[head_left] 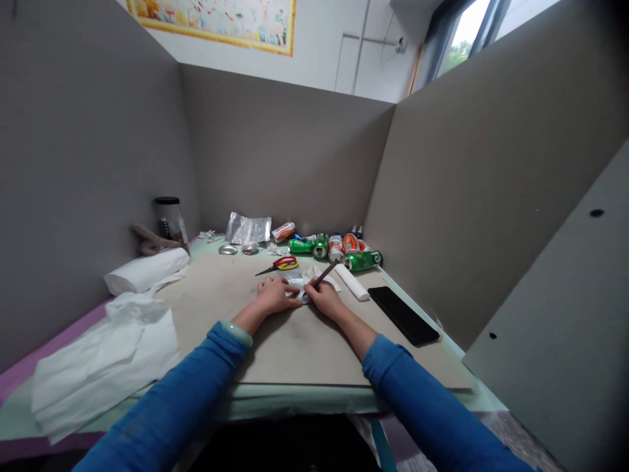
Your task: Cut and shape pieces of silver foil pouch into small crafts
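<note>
Grey walls [285,144] box in a cloth-covered surface [295,400], a board [304,357] on top, and here's the action, mid-board! The foil [295,283] lies between both hands: left hand [274,296] at eight o'clock from it, touching, right hand [323,296] at four, close in. The right grip is pinching the dark tool [326,273], its long axis running from two o'clock down to eight, lower end beside the foil. Left grip? Fingers bent, tips down on the foil; whether they pinch it, can't tell from here. And that foil: pale, silvery, partly hidden by fingers, white paper [311,271] just beyond at one. Scissors [276,266] at eleven, cans [336,249] farther out at one, phone [403,316] at four.
</note>
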`<state>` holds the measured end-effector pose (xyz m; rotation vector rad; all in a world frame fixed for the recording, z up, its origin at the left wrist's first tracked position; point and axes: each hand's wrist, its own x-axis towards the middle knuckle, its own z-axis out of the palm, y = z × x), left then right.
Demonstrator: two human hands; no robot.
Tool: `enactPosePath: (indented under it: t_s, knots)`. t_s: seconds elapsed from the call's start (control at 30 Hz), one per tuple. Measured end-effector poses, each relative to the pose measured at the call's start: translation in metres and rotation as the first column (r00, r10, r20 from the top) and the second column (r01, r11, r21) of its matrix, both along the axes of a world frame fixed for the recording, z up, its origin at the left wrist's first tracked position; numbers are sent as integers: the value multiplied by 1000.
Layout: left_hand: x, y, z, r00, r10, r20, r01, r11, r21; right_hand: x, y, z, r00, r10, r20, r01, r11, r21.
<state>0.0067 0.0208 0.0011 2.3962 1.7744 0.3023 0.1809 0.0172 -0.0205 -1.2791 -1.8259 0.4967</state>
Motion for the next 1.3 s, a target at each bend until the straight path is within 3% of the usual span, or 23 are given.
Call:
enactPosePath:
  t_s: [0.8, 1.3]
  knots:
    - [0, -2, 2, 1000, -11, 1, 11, 1000, 4, -5, -4, 9, 996, -57, 67, 59, 998, -27]
    - [-1, 0, 1, 1000, -18, -3, 18, 1000, 10, -3, -2, 5, 999, -10, 48, 11, 1000, -21]
